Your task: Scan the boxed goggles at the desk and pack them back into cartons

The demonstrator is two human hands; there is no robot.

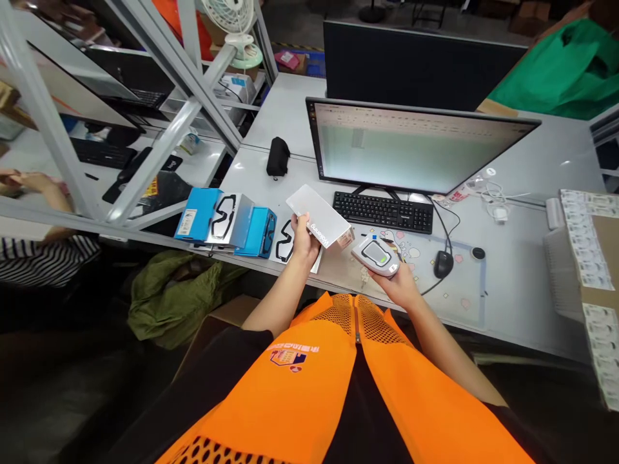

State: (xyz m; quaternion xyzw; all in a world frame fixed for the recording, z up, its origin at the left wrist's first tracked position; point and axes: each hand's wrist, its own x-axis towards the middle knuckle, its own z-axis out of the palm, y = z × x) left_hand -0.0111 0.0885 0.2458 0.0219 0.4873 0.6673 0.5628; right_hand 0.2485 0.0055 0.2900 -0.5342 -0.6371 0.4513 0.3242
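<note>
My left hand [304, 243] grips a flat white box [316, 216] with lettering along one side, tilted over the desk. A label shows on the box's right end. In my right hand [397, 283] is a grey-white handheld scanner [376, 255], its head close to that labelled end but apart from it. Left of my left hand stand a blue box [198, 214], a white box with a black headset picture [230, 220] and another blue box [258, 233]. One more white box with such a picture [284, 243] lies partly behind my left hand.
Ahead are a monitor [411, 151], a black keyboard [384, 211] and a mouse [443, 263] on a patterned mat [454, 290]. A black pouch [278, 156] sits further back. Label sheets [592, 251] stand at right. Beyond the metal frame [169, 138], another person's hands [33, 182] show.
</note>
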